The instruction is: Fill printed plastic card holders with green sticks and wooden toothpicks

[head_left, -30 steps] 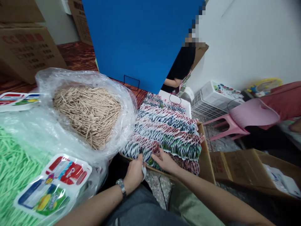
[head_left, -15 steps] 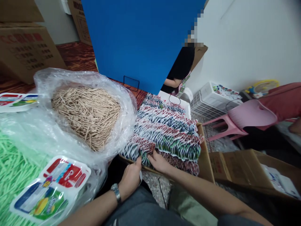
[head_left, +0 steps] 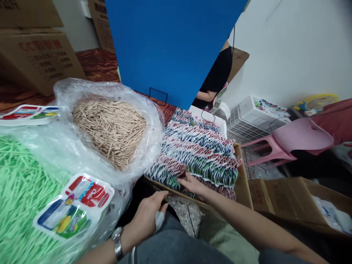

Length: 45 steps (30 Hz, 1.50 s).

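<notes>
My right hand (head_left: 194,185) reaches into a cardboard box (head_left: 244,183) packed with rows of small red, white, blue and green printed packets (head_left: 200,152). Its fingertips are closed at the end of the nearest row, touching the packets there. My left hand (head_left: 147,214), with a metal watch (head_left: 117,242) on the wrist, is just outside the box's near edge, over my lap. Its fingers are bent and close together. A small white piece (head_left: 159,220) shows under the palm; I cannot make out what it is.
Left of the box, a clear plastic bag (head_left: 155,143) holds thin tan sticks (head_left: 112,128). Light green sticks (head_left: 19,205) lie nearer, with printed white trays (head_left: 75,205) on top. A blue panel (head_left: 170,47) stands behind. A pink chair (head_left: 299,137) and open carton (head_left: 288,198) are right; another person's arm (head_left: 207,96) shows.
My left hand has drawn back from the packets, down and left toward my lap. My right hand stays at the near row, its fingers slightly shifted. The whole view has moved a little.
</notes>
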### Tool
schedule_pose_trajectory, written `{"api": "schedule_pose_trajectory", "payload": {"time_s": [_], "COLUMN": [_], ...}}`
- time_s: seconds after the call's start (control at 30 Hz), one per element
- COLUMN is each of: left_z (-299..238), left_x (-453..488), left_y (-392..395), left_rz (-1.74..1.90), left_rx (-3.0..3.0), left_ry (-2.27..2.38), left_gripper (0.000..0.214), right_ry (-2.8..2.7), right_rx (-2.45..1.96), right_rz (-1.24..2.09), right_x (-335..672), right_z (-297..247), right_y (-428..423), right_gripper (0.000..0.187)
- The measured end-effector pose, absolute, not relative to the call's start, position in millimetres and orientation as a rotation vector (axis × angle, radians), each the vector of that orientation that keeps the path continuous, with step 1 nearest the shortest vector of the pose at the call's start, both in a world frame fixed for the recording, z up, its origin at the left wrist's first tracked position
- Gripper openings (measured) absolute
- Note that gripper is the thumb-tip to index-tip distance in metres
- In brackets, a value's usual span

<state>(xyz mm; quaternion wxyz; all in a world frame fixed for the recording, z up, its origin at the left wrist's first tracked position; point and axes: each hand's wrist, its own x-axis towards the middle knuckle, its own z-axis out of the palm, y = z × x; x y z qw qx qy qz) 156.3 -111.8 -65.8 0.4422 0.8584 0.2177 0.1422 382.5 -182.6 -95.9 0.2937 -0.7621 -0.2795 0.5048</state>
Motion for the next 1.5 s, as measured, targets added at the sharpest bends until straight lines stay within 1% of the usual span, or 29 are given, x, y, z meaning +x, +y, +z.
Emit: {"api": "schedule_pose_trajectory", "payload": {"time_s": [0.17, 0.33, 0.5, 0.6, 0.67, 0.73, 0.8, 0.83, 0.93, 1.0, 1.1, 1.2, 1.3, 1.4, 1.5], "left_z": [-52, -38, -30, -25, -19, -11, -2, 2, 11, 11, 4, -9, -29, -47, -56], "left_x": [140, 128, 119, 106, 94, 79, 64, 55, 31, 16, -2, -11, -14, -16, -17], "left_y": [-107, -104, -100, -94, -89, -85, -83, -83, -82, -83, -83, -81, -77, -76, -75], "left_rz": [0.386, 0.362, 0.354, 0.361, 0.374, 0.407, 0.433, 0.435, 0.444, 0.504, 0.600, 0.601, 0.562, 0.621, 0.651], "left_rx": [2.071, 2.029, 1.992, 1.955, 1.918, 1.879, 1.866, 1.874, 1.934, 1.998, 2.142, 2.341, 2.509, 2.633, 2.684], "left_ry": [0.551, 0.588, 0.605, 0.681, 0.753, 0.833, 0.874, 0.875, 0.856, 0.895, 0.999, 1.081, 1.193, 1.286, 1.320], "left_gripper": [0.026, 0.023, 0.022, 0.023, 0.025, 0.025, 0.024, 0.022, 0.017, 0.017, 0.017, 0.016, 0.012, 0.009, 0.010], "right_ry": [-0.578, -0.649, -0.681, -1.016, -1.418, -1.839, -2.307, -2.417, -2.470, -2.516, -2.727, -2.932, -3.082, -3.107, -3.027], "right_rx": [-2.026, -2.091, -2.204, -2.393, -2.527, -2.533, -2.257, -2.085, -1.664, -1.422, -1.149, -1.016, -1.048, -1.082, -1.050], "right_rz": [1.378, 1.264, 1.330, 1.322, 1.240, 1.141, 1.136, 1.151, 1.011, 0.873, 0.579, 0.256, 0.078, 0.086, 0.242], "right_x": [380, 359, 371, 389, 396, 393, 377, 364, 313, 272, 213, 167, 141, 135, 139], "right_z": [-86, -90, -74, -51, -28, -1, 28, 40, 61, 60, 42, 19, 5, 1, 1], "right_y": [-187, -166, -171, -176, -172, -160, -141, -128, -84, -53, -11, 22, 45, 60, 65], "right_gripper": [0.058, 0.054, 0.058, 0.055, 0.044, 0.032, 0.025, 0.023, 0.023, 0.024, 0.025, 0.029, 0.031, 0.032, 0.025]}}
